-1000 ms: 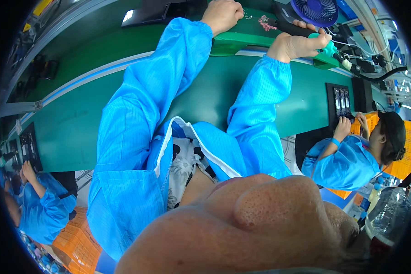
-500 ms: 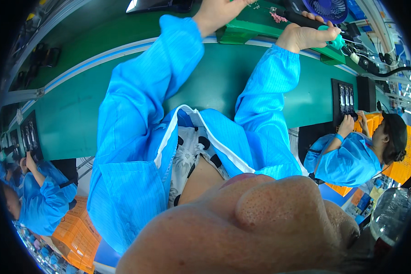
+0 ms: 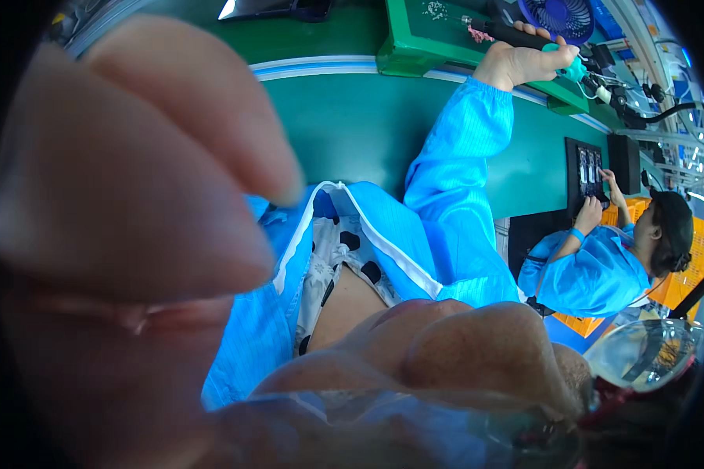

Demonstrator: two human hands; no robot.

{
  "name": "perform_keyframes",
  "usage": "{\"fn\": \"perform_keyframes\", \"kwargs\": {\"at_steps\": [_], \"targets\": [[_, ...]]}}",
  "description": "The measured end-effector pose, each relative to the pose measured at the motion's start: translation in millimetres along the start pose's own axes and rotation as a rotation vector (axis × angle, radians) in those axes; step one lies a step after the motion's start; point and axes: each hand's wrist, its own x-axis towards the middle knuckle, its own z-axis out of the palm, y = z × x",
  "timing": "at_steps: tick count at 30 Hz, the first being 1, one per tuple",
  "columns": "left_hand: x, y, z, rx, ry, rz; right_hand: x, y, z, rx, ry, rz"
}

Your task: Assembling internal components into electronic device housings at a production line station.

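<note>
The long green table runs across the top of the frame, with a raised green tray on it. At the upper right, the right hand reaches up and curls around a black stick-shaped tool with a teal end, gripping it so it lies flat over the tray. A small blue fan sits just behind it. The left hand is very close to the camera and fills the left side, all blurry. Its fingers look bent together, but I cannot tell if it holds anything. At the right edge, another person in a blue coat works at a dark tray.
</note>
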Motion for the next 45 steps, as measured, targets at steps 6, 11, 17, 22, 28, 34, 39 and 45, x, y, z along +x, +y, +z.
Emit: {"fn": "perform_keyframes", "kwargs": {"at_steps": [6,11,17,22,28,34,39,45], "targets": [[11,-7,33,0.060,0.352,-0.002,-4,-4,4,0.021,-0.019,0.039],[10,-31,35,0.021,0.218,0.175,-11,6,16,0.111,-0.014,-0.019],[28,-198,9,0.672,0.866,-0.065,-6,2,15,0.114,0.001,0.003],[52,-297,-7,0.939,0.521,-0.570,3,1,9,0.107,0.020,-0.015],[72,-348,-11,0.960,0.472,-0.688,7,4,11,0.127,0.003,-0.006],[75,-370,-11,0.876,0.466,-0.679,11,-1,13,0.123,0.010,-0.011],[75,-372,-8,0.874,0.456,-0.699,11,-5,12,0.147,0.036,-0.014],[67,-383,-12,0.909,0.549,-0.605,12,-10,14,0.147,0.034,-0.035]]}}
